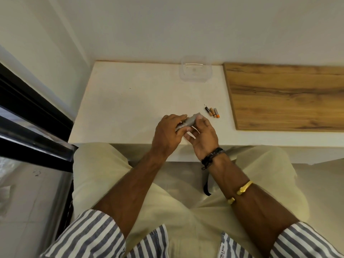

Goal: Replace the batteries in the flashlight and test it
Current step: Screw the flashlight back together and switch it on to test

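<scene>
A small grey flashlight (191, 121) is held over the near edge of the white table (130, 101). My left hand (168, 135) grips its rear end from the left, fingers curled over it. My right hand (203, 136) holds its front end from below and from the right. Much of the flashlight is hidden by the fingers. Three small batteries (212, 113), one black and two orange-and-gold, lie side by side on the table just right of my hands.
A clear plastic container (195, 72) stands at the back of the table against the wall. A wooden board (288, 97) covers the table's right part. A dark window frame (28, 112) runs along the left. My legs are below the table edge.
</scene>
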Action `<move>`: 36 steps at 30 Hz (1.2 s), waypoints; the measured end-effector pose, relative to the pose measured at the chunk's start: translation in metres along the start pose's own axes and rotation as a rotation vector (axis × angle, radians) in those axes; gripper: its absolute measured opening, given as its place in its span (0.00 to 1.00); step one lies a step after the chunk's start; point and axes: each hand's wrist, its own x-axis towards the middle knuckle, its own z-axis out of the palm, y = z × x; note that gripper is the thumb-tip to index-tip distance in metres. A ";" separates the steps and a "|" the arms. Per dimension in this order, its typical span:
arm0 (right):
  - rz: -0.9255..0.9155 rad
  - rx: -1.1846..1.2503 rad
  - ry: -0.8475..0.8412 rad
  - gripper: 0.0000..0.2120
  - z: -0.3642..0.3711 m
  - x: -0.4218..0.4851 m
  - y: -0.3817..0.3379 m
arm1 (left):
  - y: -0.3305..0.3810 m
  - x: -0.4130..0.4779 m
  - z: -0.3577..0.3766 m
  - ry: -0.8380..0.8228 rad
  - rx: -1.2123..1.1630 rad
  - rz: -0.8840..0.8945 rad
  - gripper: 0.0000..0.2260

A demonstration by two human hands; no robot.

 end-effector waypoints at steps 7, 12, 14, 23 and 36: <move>0.125 0.647 0.057 0.11 -0.004 0.020 -0.012 | 0.006 0.010 -0.006 0.018 -0.757 -0.633 0.23; 0.113 0.840 -0.060 0.14 -0.008 0.017 -0.016 | 0.006 0.014 -0.019 0.027 -1.297 -0.823 0.37; 0.101 0.886 -0.098 0.16 -0.004 0.009 -0.021 | 0.005 0.014 -0.021 0.034 -1.374 -0.825 0.39; 0.051 0.873 -0.143 0.10 0.009 -0.007 -0.032 | 0.003 0.014 -0.027 0.020 -1.444 -0.788 0.40; 0.097 0.853 -0.217 0.16 0.003 -0.001 -0.025 | 0.003 0.015 -0.031 0.009 -1.497 -0.779 0.43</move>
